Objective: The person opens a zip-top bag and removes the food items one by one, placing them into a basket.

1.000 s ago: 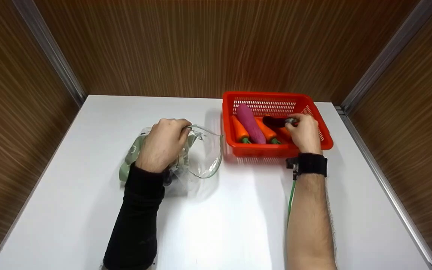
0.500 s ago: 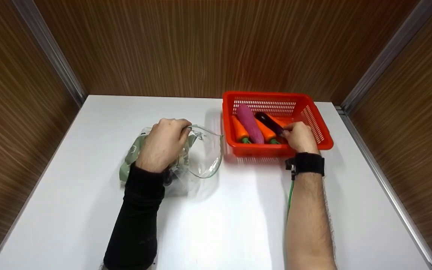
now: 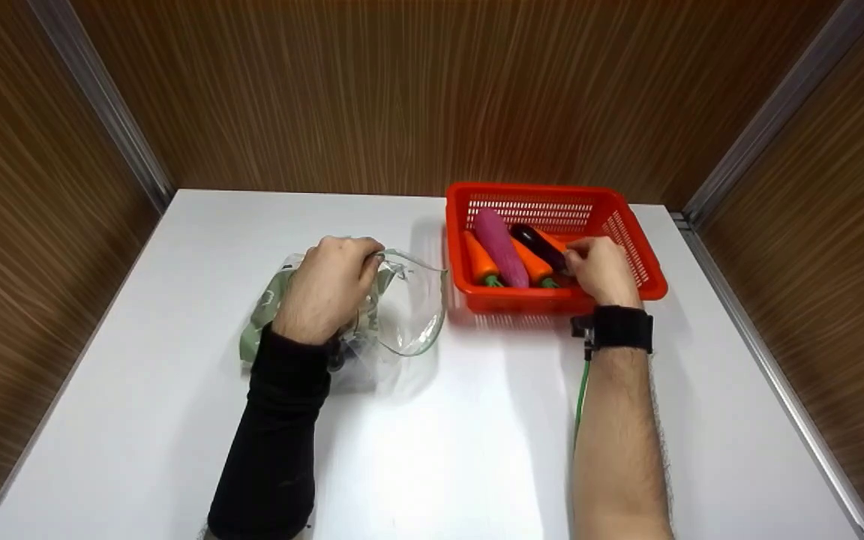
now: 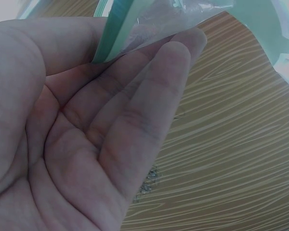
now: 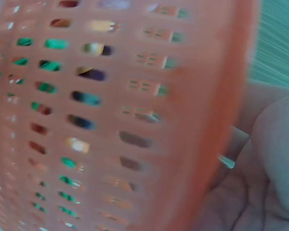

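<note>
**A:** What is nearest on the white desk (image 3: 447, 435)?

**B:** Two forearms reach away from the viewer. On the left, the left hand (image 3: 325, 289) has its fingers curled round the rim of a clear plastic bag (image 3: 402, 307), propping the mouth open toward the right. Something pale green lies inside.

**A:** And farther back?

**B:** At far right, the right hand (image 3: 603, 268) is inside a red basket (image 3: 556, 300), pinching the near end of a dark eggplant (image 3: 537, 244). Carrots (image 3: 481, 259) and a pink radish (image 3: 501, 246) lie just beside it.

**A:** How should this go?

**B:** Probably firm the grip on the eggplant, lift it clear of the basket wall, and keep the bag's mouth wide.
</note>
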